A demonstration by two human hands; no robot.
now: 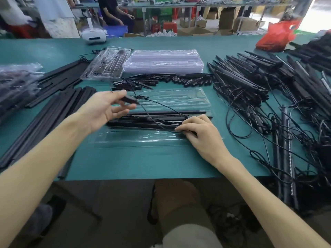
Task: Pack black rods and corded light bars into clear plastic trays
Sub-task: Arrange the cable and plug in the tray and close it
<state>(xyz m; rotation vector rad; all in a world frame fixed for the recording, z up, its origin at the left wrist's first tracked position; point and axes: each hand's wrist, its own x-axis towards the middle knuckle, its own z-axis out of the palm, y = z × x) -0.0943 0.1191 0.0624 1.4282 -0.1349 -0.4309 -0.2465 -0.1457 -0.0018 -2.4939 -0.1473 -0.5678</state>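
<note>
Head view: your open clear tray [125, 139] lies in the middle of the green desk [143, 163]. Its two halves are spread flat, one toward 12 o'clock and one toward 6. Along the fold between them a few long black bars [143, 122] lie side by side, running from 9 to 3 o'clock. A thin black cord [161, 106] loops loosely over them and over the far half of the tray.

Your left hand [107, 109] hovers at the tray's 10 o'clock corner, palm turned up and fingers loosely spread. Its fingertips pinch the small dark piece at the cord's end. Your right hand [202, 135] sits at the 3 o'clock end of the bars, palm down. Its fingers curl over the bars' tips and press the cord against the tray; the thumb is hidden.

At 12 o'clock sits a stack of clear trays [163, 59], with a filled tray [105, 66] just at its 9 o'clock side. A heap of short black pieces [179, 80] lies between the stack and your tray. Black rods [59, 106] lie in rows at 9 o'clock. A tangled pile of corded light bars [250, 81] fills 2 to 4 o'clock. A white headset [94, 35] rests at 11 o'clock near the far edge, and a red bag [275, 36] at 1 o'clock.
</note>
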